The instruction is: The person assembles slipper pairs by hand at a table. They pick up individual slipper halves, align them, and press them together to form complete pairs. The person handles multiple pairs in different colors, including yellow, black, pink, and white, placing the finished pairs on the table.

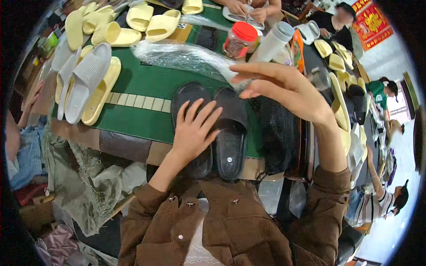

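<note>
My left hand [195, 128] lies with fingers spread on a black slipper [203, 162] at the table's near edge. Beside it, on the right, is a second black slipper [230, 153] with a small round white sticker on its insole. Above and to the right of this pair, my right hand [288, 88] is raised. Its thumb and fingers close on one end of a clear plastic bag [186, 57], part of a crinkled heap that stretches left across the green mat [137, 80].
Grey slippers [88, 73] and yellow slippers [116, 35] crowd the left and far side. A red-lidded jar [241, 41] and a pale bottle [271, 42] stand beyond my right hand. Black mesh [277, 133] lies right of the pair. Another person's hands [246, 11] handle slippers opposite.
</note>
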Tool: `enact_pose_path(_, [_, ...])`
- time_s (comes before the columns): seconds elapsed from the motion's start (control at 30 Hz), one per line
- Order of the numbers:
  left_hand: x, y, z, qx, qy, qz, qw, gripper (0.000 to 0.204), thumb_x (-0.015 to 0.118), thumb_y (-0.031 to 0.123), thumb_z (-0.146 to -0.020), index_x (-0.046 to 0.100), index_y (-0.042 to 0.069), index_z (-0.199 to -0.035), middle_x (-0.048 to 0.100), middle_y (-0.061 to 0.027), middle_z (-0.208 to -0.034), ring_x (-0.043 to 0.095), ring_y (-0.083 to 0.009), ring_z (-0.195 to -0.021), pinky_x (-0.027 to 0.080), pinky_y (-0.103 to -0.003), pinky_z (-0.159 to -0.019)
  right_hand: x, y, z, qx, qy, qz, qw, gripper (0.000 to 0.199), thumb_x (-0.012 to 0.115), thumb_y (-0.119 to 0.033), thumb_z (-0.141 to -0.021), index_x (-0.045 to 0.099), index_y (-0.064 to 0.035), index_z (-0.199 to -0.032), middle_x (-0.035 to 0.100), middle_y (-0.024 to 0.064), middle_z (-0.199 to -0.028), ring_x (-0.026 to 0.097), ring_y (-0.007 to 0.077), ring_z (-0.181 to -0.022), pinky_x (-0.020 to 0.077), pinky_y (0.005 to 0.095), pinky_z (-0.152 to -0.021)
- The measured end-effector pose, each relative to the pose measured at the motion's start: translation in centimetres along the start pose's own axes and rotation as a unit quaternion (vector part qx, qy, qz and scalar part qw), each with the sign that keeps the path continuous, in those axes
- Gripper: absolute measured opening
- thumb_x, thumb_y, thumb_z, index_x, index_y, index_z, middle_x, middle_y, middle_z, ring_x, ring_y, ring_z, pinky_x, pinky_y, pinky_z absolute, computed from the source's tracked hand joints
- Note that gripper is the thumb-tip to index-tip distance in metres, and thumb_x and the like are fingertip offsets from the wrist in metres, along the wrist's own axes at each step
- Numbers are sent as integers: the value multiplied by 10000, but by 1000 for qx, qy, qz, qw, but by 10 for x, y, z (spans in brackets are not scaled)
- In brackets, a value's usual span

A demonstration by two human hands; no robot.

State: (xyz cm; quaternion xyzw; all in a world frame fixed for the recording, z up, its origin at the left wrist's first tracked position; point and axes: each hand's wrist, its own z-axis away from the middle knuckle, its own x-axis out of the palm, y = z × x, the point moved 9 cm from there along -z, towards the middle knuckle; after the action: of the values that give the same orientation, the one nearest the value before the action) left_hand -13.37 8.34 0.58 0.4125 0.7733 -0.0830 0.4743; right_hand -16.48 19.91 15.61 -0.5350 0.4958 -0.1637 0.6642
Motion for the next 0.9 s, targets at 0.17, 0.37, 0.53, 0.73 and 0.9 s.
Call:
enact_pose_path(0.17, [2, 7, -5, 16, -1, 5, 1000, 622, 735, 252, -784, 517, 169, -1361, 461, -53, -1415, 380, -307, -1317, 259, -515, -1110, -41, 59, 68, 72, 160, -72, 982, 347, 498, -154, -1013, 547, 30, -1304, 667, 101, -1105, 646, 139, -934, 514, 270, -862])
enact_pose_path(0.37, [5, 8, -7, 12, -13, -1, 1000, 625, 732, 233, -790, 509, 172, -1371, 459, -48, -1420, 377, -305, -1327, 259, -509, -1114, -9, 112, 101, 99, 215, -78, 968, 282, 491, -94, -999, 608, 22, -1228, 678, 101, -1075, 653, 149, -929, 520, 282, -838])
enact_pose_path(0.53, [5, 8, -4, 8, -14, -11, 1000, 645, 739, 246, -787, 501, 176, -1383, 458, -44, -1425, 378, -300, -1327, 256, -500, -1116, 50, 112, 93, 74, 177, 25, 981, 207, 590, -24, -891, 657, 18, -1083, 679, 170, -1000, 685, 232, -902, 538, 329, -797])
enact_pose_path(0.73, [7, 8, -6, 7, -13, -6, 1000, 670, 736, 289, -789, 486, 166, -1398, 453, -38, -1433, 371, -290, -1331, 258, -492, -1115, 90, 117, 77, -1, 241, 265, 934, 236, 628, -58, -853, 629, -25, -1087, 637, 148, -1069, 644, 344, -934, 546, 421, -777])
enact_pose_path(0.9, [-13, -13, -7, -45, 33, 184, 981, 517, 624, 217, -885, 514, 50, -1361, 514, -124, -1378, 462, -306, -1279, 301, -422, -1107, 102, 135, 77, 0, 280, 288, 916, 121, 634, -71, -852, 626, -43, -970, 638, 114, -971, 642, 314, -897, 544, 413, -749])
